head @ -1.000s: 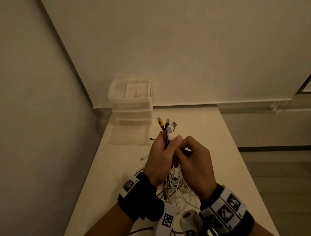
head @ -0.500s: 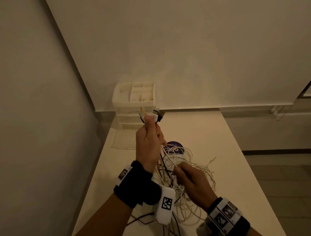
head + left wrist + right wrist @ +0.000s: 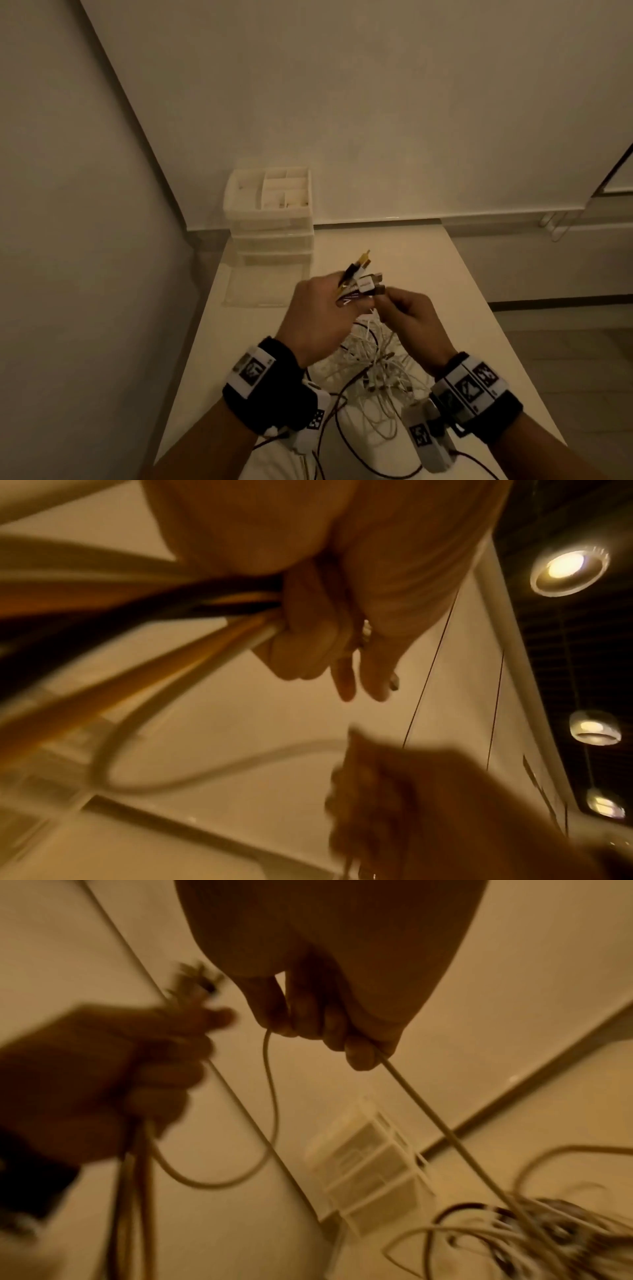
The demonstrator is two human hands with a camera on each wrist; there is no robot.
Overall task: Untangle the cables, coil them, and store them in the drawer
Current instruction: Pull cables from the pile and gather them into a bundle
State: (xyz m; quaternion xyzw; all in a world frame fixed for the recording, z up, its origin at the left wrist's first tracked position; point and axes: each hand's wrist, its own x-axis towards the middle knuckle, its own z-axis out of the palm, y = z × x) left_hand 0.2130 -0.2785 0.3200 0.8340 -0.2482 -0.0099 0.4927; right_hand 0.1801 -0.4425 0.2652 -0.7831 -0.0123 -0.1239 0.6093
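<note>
Right hand (image 3: 329,1010) pinching pale cable (image 3: 441,1123).

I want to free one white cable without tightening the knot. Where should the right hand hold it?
Probably near its plug end, beside the connectors bunched in the left hand, coming from the right. The right hand already pinches one white cable there; lower, it vanishes into the tangle.

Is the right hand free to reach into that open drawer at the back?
Probably not yet: the right hand grips a white cable, though the table between it and the open drawer looks bare.
</note>
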